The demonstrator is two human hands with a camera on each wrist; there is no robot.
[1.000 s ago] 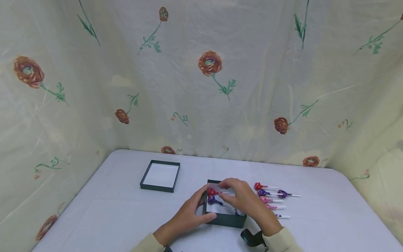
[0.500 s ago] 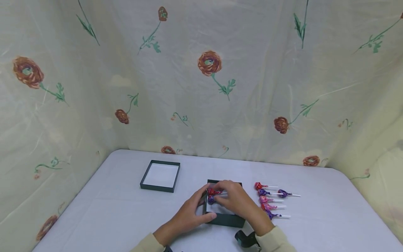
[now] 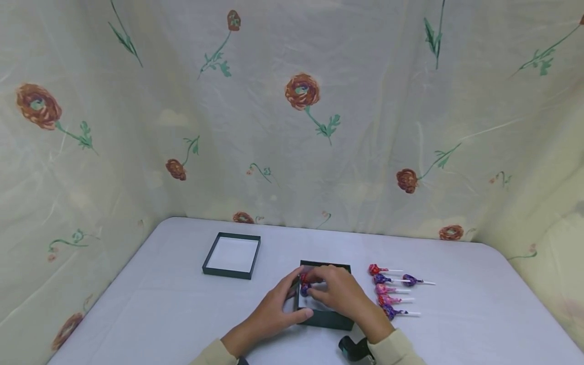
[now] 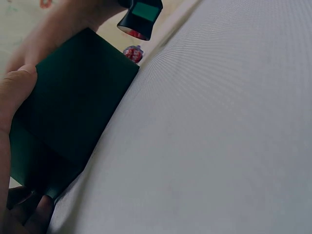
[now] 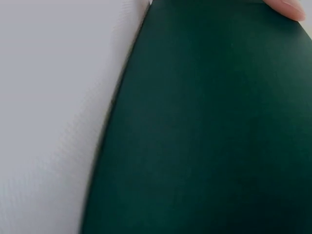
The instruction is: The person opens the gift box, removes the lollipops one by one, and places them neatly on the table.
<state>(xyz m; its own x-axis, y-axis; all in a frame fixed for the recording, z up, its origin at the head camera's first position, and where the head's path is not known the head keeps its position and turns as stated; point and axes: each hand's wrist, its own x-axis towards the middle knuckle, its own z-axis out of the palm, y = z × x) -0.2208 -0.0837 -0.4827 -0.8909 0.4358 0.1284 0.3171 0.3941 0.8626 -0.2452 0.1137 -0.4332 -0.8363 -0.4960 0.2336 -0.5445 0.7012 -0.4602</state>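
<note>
Near the bench's front edge, the left hand (image 3: pixel 274 310) holds the dark green box (image 3: pixel 326 318) by its left wall, while the right hand (image 3: pixel 339 294), fingers curled, grips a lollipop inside beside the red (image 3: pixel 304 278) and purple (image 3: pixel 304 290) ones. Judging by this, packing is early: five lollipops (image 3: pixel 390 290) wait right of the box, and the lid (image 3: pixel 231 254) lies apart toward the back left.

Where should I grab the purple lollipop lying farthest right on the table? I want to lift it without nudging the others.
Pinch the white stick of the purple lollipop near its free right end, coming from the right. The stick points away from the other lollipops, and that side of the table is open.
</note>
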